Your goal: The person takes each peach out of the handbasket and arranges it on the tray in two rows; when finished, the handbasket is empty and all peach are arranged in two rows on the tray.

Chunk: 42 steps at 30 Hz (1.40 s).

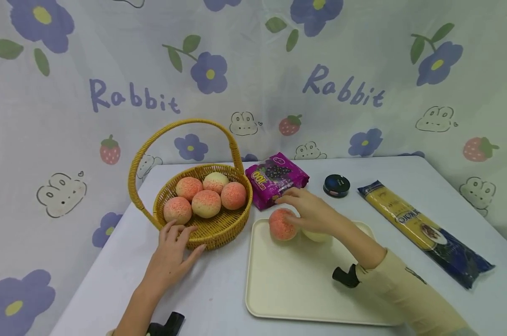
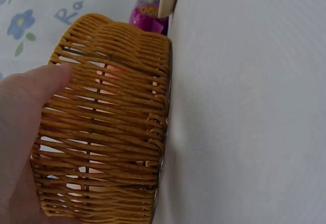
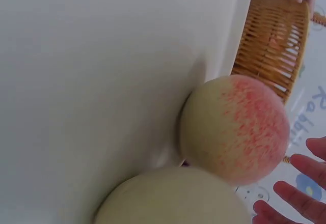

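The right hand (image 1: 308, 207), fingers spread apart, is at a pink peach (image 1: 281, 226) on the far left of the tray (image 1: 295, 284), where a paler peach (image 1: 316, 235) crowds in under the hand and a purple packet (image 1: 274, 168) lies just behind. The left hand (image 1: 171, 259) pinches the near rim of the wicker basket (image 1: 224, 240), which holds five peaches (image 1: 206, 204) beneath its tall handle (image 1: 190, 121). A black tin (image 1: 336, 185) and pasta pack (image 1: 421, 228) lie farther right.

purple packet (image 1: 280, 170) | round black container (image 1: 336, 185) | long yellow-and-blue packet (image 1: 413, 221) | flowered backdrop (image 1: 253, 70) (lettered "Rabbit", twice)
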Available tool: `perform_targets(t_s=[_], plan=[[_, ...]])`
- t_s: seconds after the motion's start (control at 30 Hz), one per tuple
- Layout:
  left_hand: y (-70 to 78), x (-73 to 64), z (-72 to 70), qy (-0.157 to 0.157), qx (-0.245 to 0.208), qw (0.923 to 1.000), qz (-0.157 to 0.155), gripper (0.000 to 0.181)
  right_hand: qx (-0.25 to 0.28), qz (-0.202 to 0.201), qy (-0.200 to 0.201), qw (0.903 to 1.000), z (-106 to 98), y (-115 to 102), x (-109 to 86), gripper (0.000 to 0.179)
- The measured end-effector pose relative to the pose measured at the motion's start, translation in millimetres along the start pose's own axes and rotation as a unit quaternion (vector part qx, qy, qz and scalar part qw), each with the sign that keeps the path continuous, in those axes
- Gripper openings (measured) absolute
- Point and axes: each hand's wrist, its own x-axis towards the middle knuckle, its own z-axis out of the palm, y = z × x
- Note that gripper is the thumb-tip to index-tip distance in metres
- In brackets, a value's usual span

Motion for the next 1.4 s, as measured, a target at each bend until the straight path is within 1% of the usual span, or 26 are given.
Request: perform_targets(t_s=[0.1, 0.17, 0.23, 0.37, 0.5, 0.63, 0.73, 0.97, 1.07, 1.3, 1.4], plan=[[0.6, 0.3, 0.7, -0.002, 0.001, 1.0, -0.001, 0.046, 0.008, 0.005, -0.016, 0.9998, 0.8, -7.1, 10.2, 0.034], [1.1, 0.4, 1.0, -0.003, 0.0, 1.0, -0.002, 0.046, 0.006, 0.0, -0.021, 0.9998, 1.9, -11.7, 17.7, 0.035], [1.8, 0.7, 1.2, -0.004, -0.001, 1.0, -0.005, 0.046, 0.007, -0.013, -0.018, 0.9997, 3.3, -16.1, 25.6, 0.034], [2.7, 1.4, 1.4, -0.009, 0.0, 0.9999, -0.01, 0.045, 0.001, -0.055, -0.009, 0.9985, 6.5, -24.2, 40.8, 0.033], [3.1, 1.6, 2.2, -0.009, 0.002, 0.9999, -0.01, 0.046, -0.016, -0.074, -0.01, 0.9971, 11.1, -31.2, 52.7, 0.034], [3.0, 2.6, 3.2, -0.009, 0.003, 0.9999, -0.009, 0.045, -0.039, -0.078, -0.019, 0.996, 16.2, -38.6, 60.7, 0.037], [3.3, 3.4, 3.2, -0.011, 0.003, 0.9999, -0.011, 0.046, -0.043, -0.081, -0.024, 0.9955, 18.2, -45.3, 64.3, 0.037], [3.8, 3.4, 1.8, -0.011, 0.007, 0.9998, -0.015, 0.046, -0.061, -0.112, -0.001, 0.9918, 25.1, -55.3, 74.1, 0.029], [3.6, 3.1, 1.8, -0.008, 0.007, 0.9999, -0.011, 0.046, -0.064, -0.115, 0.001, 0.9913, 28.8, -57.8, 78.8, 0.026], [1.4, 1.5, 0.8, -0.005, 0.009, 0.9999, -0.007, 0.045, -0.066, -0.109, 0.002, 0.9918, 35.1, -62.4, 87.6, 0.025], [0.7, 0.3, -0.4, -0.004, 0.009, 0.9999, -0.008, 0.044, -0.07, -0.1, -0.001, 0.9925, 38.4, -62.2, 92.1, 0.027]])
